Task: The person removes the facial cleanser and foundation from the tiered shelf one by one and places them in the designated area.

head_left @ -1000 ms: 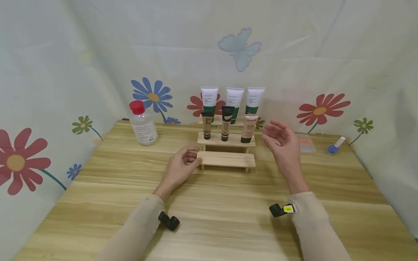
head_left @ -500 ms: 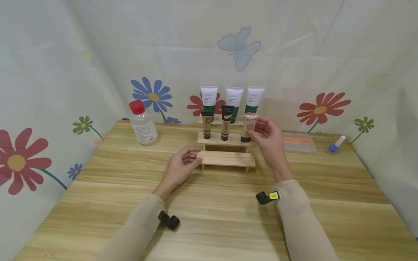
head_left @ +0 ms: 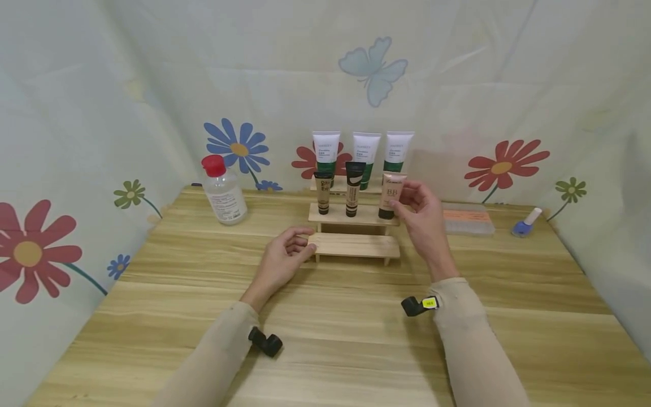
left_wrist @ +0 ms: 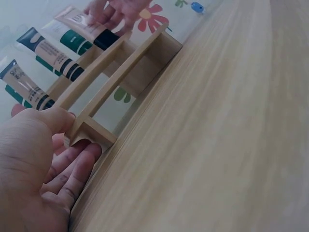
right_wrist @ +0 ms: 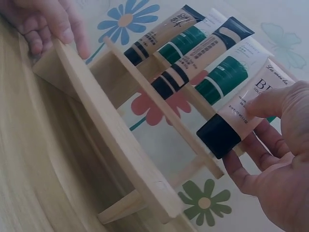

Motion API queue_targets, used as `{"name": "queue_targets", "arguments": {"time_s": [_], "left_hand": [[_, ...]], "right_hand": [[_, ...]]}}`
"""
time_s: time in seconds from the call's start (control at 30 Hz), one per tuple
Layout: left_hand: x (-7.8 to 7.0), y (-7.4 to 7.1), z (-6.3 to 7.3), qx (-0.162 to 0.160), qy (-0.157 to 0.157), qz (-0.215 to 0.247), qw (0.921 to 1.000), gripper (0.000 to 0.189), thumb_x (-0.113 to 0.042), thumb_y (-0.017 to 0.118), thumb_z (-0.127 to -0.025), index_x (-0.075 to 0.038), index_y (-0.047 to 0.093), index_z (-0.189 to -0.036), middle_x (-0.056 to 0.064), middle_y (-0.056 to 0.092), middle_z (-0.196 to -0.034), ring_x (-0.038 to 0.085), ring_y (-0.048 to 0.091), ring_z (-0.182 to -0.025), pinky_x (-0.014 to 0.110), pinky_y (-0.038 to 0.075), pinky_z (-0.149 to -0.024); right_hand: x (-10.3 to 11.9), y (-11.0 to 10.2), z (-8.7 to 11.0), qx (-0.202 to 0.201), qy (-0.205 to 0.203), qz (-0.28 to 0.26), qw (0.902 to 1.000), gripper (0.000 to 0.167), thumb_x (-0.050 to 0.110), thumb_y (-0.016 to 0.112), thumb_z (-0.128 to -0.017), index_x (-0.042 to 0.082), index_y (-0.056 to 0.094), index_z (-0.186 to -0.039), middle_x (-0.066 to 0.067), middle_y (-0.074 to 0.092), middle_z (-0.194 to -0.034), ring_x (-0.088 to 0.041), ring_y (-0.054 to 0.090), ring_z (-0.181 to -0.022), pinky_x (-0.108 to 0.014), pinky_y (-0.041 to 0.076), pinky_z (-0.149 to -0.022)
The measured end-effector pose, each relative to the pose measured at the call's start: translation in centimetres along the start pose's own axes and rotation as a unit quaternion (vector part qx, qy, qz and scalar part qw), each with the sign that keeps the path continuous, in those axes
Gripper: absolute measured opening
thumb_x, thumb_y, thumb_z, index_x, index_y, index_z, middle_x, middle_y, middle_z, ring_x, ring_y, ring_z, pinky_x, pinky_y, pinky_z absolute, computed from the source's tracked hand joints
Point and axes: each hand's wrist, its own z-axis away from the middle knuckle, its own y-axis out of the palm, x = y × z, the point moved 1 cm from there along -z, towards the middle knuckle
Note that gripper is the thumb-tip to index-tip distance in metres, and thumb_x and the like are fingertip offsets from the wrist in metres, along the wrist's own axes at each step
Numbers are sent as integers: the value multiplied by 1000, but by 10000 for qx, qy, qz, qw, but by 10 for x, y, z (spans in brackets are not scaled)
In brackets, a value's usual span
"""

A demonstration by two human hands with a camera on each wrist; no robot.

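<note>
My left hand holds the left end of a wooden tiered display stand at its lowest step; in the left wrist view the thumb lies on top and the fingers curl beneath. With my right hand I pinch a pink BB cream tube at the right of the middle step, thumb across its front. Its black cap points down. To its left on that step stand a black-topped tube and a smaller gold-and-black tube. Behind, white-and-green tubes stand on the top step.
A clear bottle with a red cap stands at the left of the wood-grain table. At the right lie a flat clear box with an orange label and a blue nail polish bottle. A flowered curtain hangs behind.
My right hand has come in leftward from beside the stand and taken hold of the BB cream tube. My left hand has stayed on the stand's lowest step.
</note>
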Motion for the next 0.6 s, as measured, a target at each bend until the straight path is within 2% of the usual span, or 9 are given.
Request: {"name": "queue_targets", "arguments": {"time_s": [0.13,0.27,0.43,0.6], "left_hand": [[0,1,0,21,13,7,10000,34,-24,80,-107,-19,73,-140,5,79,-112,21,77,-100,28,62,-83],[0,1,0,16,24,21,10000,35,-24,80,-106,-18,73,-140,5,79,-111,21,77,-99,28,62,-83],[1,1,-1,-20,38,-17,10000,34,-24,80,-106,-18,73,-139,5,78,-111,20,76,-100,27,62,-84],[1,0,0,-23,48,-19,10000,34,-24,80,-106,-18,73,-139,5,78,-112,21,76,-100,27,62,-82]], "right_hand": [[7,-9,0,-158,-130,-66,9998,36,5,76,-106,6,65,-140,-10,71,-133,-20,68,-119,-23,56,-100],[19,-25,1,-303,-201,-193,9992,35,5,76,-106,10,67,-140,-5,71,-130,-21,67,-118,-22,56,-99],[33,-54,5,-563,-333,-441,9969,39,6,76,-106,10,69,-144,-3,73,-130,-22,66,-120,-19,56,-100],[44,-88,12,-1079,-324,-679,9913,40,4,78,-104,10,73,-143,-3,75,-128,-21,65,-119,-18,56,-97]]}}
